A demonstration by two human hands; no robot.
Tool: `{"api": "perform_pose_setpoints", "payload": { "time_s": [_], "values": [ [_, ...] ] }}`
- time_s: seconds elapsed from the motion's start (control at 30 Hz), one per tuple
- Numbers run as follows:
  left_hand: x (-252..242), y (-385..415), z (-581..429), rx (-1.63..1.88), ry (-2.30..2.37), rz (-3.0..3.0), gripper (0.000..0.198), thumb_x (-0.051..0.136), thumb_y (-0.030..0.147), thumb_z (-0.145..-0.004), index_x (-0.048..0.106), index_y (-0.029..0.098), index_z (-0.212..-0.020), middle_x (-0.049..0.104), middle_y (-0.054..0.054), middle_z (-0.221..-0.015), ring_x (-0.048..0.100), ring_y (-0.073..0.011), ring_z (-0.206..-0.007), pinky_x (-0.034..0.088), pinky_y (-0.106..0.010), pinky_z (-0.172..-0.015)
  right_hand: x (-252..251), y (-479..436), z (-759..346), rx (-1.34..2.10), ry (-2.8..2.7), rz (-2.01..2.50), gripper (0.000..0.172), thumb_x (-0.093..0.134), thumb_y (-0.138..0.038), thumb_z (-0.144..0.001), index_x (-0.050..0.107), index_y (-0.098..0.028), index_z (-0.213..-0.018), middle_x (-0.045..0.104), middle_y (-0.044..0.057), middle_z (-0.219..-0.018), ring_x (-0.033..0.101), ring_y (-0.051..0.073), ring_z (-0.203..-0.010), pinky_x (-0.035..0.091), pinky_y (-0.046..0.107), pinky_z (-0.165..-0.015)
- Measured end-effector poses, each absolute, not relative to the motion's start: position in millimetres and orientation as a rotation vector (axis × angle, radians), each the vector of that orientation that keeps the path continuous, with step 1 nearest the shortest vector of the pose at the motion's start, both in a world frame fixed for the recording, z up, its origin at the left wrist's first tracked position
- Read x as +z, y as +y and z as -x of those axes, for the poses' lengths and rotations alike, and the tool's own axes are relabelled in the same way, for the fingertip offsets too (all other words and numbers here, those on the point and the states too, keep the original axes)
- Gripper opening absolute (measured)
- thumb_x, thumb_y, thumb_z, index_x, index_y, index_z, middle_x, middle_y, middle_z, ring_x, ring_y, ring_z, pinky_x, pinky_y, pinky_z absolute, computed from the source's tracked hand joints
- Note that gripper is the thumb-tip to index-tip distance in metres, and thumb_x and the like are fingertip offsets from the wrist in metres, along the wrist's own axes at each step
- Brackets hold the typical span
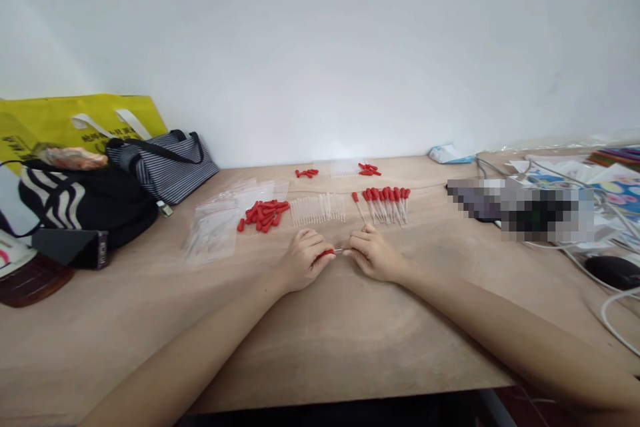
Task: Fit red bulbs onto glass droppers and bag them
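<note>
Left hand (304,259) pinches a red bulb (326,253) — right hand (373,255) pinches the thin tube (339,251) at its end

Rubber bulbs (265,215) heaped on a table (300,360), plastic bags (213,230) laid to their left, tubes (325,205) lined up to their right, droppers (385,195) set right of the tubes, a handbag (175,163) placed before a tote (60,121) at far left, papers (615,190) spread at far right, a mouse (613,272) placed before them.

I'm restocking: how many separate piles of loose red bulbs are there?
3: the large pile left of the clear tubes, the small left pile and small right pile near the wall. Others could be hidden.
</note>
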State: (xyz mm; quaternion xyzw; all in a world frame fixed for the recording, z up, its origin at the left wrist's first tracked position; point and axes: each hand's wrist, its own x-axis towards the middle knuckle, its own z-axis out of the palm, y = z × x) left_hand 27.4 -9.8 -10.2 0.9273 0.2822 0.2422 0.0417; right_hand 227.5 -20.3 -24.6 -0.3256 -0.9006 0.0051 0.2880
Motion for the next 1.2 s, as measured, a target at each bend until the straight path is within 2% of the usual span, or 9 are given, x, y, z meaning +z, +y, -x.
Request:
{"api": "perform_pose_setpoints", "payload": {
  "time_s": [0.17, 0.23, 0.3, 0.37, 0.53, 0.77, 1.07, 1.2],
  "values": [
    [-8.4, -4.4, -23.2, 0.743, 0.923, -2.817, 0.021, 0.042, 0.029, -0.085, 0.06, 0.019, -0.082, 0.061, -0.002, -0.076, 0.052, -0.0161, -0.077, 0.034, -0.035, -0.082, -11.4, -23.2, -230.7, -0.132, -2.482, 0.956, 0.019, 0.042, -0.026, -0.085, 0.059, -0.018, -0.083, 0.061, 0.005, -0.078, 0.048, 0.017, -0.076, 0.024, 0.031, -0.067],
    [-8.8, -3.0, -20.3, 0.754, 1.006, -2.79, 0.021, 0.044, 0.031, -0.084, 0.058, 0.019, -0.094, 0.06, -0.004, -0.086, 0.052, -0.018, -0.085, 0.035, -0.037, -0.084, -8.5, -23.8, -234.5, -0.192, -2.5, 1.014, 0.018, 0.044, -0.025, -0.083, 0.061, -0.019, -0.082, 0.062, 0.005, -0.077, 0.047, 0.017, -0.076, 0.023, 0.032, -0.068],
    [-9.5, -2.4, -17.5, 0.795, 1.127, -2.733, 0.032, 0.046, 0.032, -0.082, 0.049, 0.02, -0.112, 0.056, -0.007, -0.102, 0.049, -0.0208, -0.096, 0.035, -0.039, -0.087, -8.4, -20.4, -239.6, -0.205, -2.431, 1.145, 0.017, 0.044, -0.024, -0.081, 0.061, -0.019, -0.081, 0.062, 0.005, -0.076, 0.048, 0.018, -0.076, 0.023, 0.032, -0.068],
    [-10.1, -2.5, -15.4, 0.806, 1.191, -2.674, 0.042, 0.047, 0.031, -0.082, 0.04, 0.019, -0.121, 0.05, -0.009, -0.111, 0.046, -0.022, -0.103, 0.036, -0.039, -0.088, -10.0, -11.6, -245.0, -0.181, -2.238, 1.351, 0.017, 0.044, -0.025, -0.08, 0.061, -0.019, -0.081, 0.062, 0.005, -0.076, 0.05, 0.019, -0.077, 0.025, 0.032, -0.07],
    [-11.9, -2.6, -14.2, 0.707, 1.067, -2.631, 0.027, 0.046, 0.026, -0.082, 0.051, 0.018, -0.107, 0.049, -0.009, -0.11, 0.048, -0.0198, -0.1, 0.039, -0.036, -0.088, -13.2, 21.7, -248.6, -0.081, -1.761, 1.761, 0.019, 0.043, -0.026, -0.078, 0.057, -0.018, -0.087, 0.064, 0.005, -0.076, 0.055, 0.02, -0.077, 0.026, 0.033, -0.076],
    [-13.4, -1.2, -13.6, 0.692, 1.083, -2.61, 0.022, 0.046, 0.026, -0.082, 0.055, 0.018, -0.1, 0.052, -0.007, -0.103, 0.051, -0.019, -0.096, 0.041, -0.035, -0.087, -15.5, 47.7, -230.5, -0.113, -1.652, 2.068, 0.026, 0.037, -0.036, -0.081, 0.055, -0.017, -0.084, 0.064, 0.007, -0.075, 0.057, 0.023, -0.076, 0.022, 0.036, -0.077],
    [-11.7, -1.6, -14.9, 0.665, 1.096, -2.611, 0.023, 0.046, 0.027, -0.082, 0.056, 0.017, -0.1, 0.053, -0.008, -0.102, 0.051, -0.0188, -0.096, 0.041, -0.034, -0.087, -17.1, 50.4, -232.0, -0.074, -1.736, 2.145, 0.028, 0.038, -0.035, -0.08, 0.058, -0.017, -0.085, 0.065, 0.009, -0.078, 0.057, 0.023, -0.074, 0.021, 0.037, -0.077],
    [-12.6, -1.7, -14.8, 0.653, 1.094, -2.628, 0.024, 0.045, 0.027, -0.082, 0.055, 0.017, -0.102, 0.053, -0.008, -0.103, 0.051, -0.0192, -0.097, 0.041, -0.034, -0.087, -14.0, 50.1, -225.1, -0.102, -1.769, 2.1, 0.025, 0.039, -0.028, -0.078, 0.06, -0.017, -0.086, 0.065, 0.009, -0.08, 0.057, 0.023, -0.077, 0.022, 0.037, -0.076]
  ]
}}
